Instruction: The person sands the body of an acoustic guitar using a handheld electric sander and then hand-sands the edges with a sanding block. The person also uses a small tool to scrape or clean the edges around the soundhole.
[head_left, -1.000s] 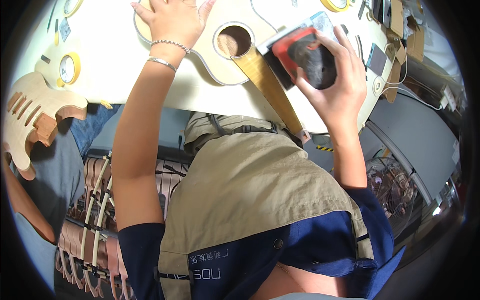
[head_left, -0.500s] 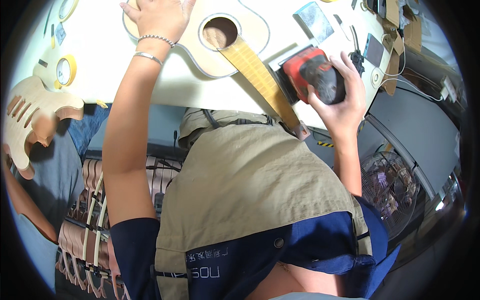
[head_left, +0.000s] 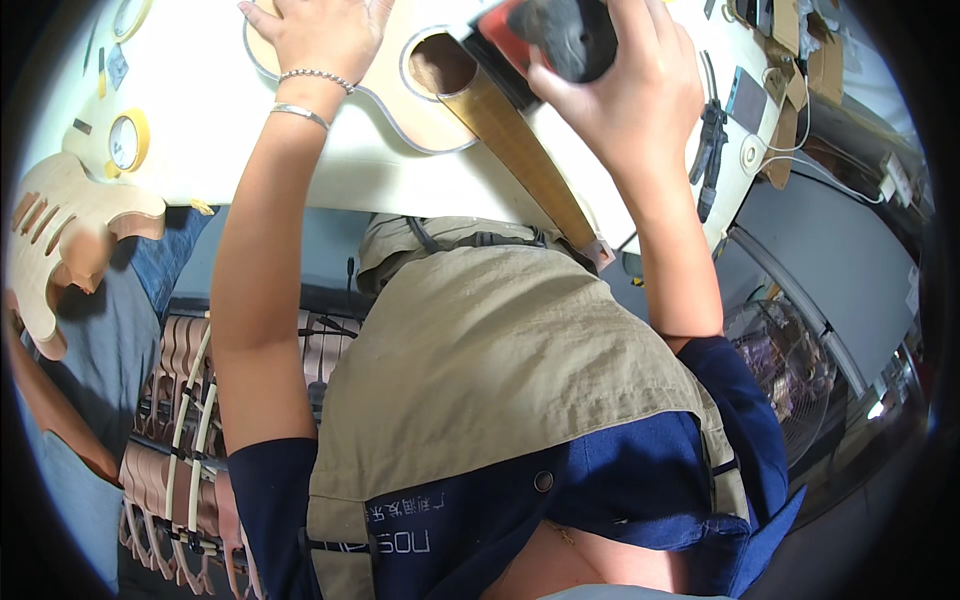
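Observation:
A pale, unfinished guitar body (head_left: pixel 420 118) lies on the white bench, its round sound hole facing up. Its neck (head_left: pixel 520 145), with yellow tape along the fretboard, points toward my apron. My left hand (head_left: pixel 325 40) rests flat on the body with the thumb spread; its other fingertips run past the top edge. In my right hand (head_left: pixel 640 95) is a red and black power sander (head_left: pixel 565 38), gripped from its right side. It is over the body beside the sound hole and upper neck. Whether its pad touches the wood cannot be seen.
Tape rolls (head_left: pixel 127 140) lie on the bench's left. At the right are a black cable (head_left: pixel 712 140) and a dark flat device (head_left: pixel 746 95). A co-worker at the left holds a wooden guitar body (head_left: pixel 85 215). A fan (head_left: pixel 785 370) stands below right.
My right hand has carried the sander up and left, from beside the neck to near the sound hole. My left hand has stayed in nearly the same spot.

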